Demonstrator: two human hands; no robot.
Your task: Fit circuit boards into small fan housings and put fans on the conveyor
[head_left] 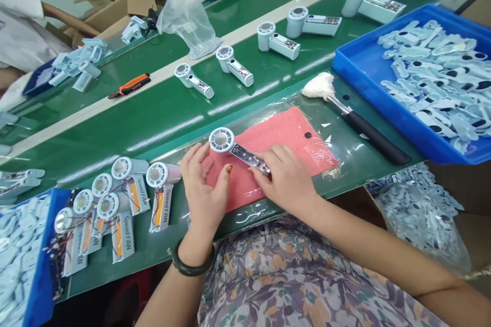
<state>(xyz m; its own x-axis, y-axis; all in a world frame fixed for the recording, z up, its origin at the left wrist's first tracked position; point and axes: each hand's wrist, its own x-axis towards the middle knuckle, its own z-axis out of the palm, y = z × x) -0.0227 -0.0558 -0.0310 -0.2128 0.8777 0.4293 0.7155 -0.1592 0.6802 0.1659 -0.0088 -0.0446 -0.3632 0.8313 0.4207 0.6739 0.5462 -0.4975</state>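
Observation:
A light-blue handheld fan (221, 140) with a round vented head lies over the pink mat (245, 191), a circuit board exposed along its handle. My right hand (286, 179) has its thumb and fingers closed on the handle's lower end. Beside the fan head is my left hand (203, 184), fingers curved and thumb spread apart; whether its fingertips touch the head I cannot tell. To the right of the mat lies a hammer (372, 133) with a black grip and a white-wrapped head.
Several unfinished fans (159, 176) with orange-and-white batteries stand at left. Blue bins of light-blue parts flank me, one bin rim (383, 104) at right. More fans (278, 43) sit on the green belt (153, 117), near an orange-black cutter (132, 85). A person's arm (69, 18) reaches across the far side.

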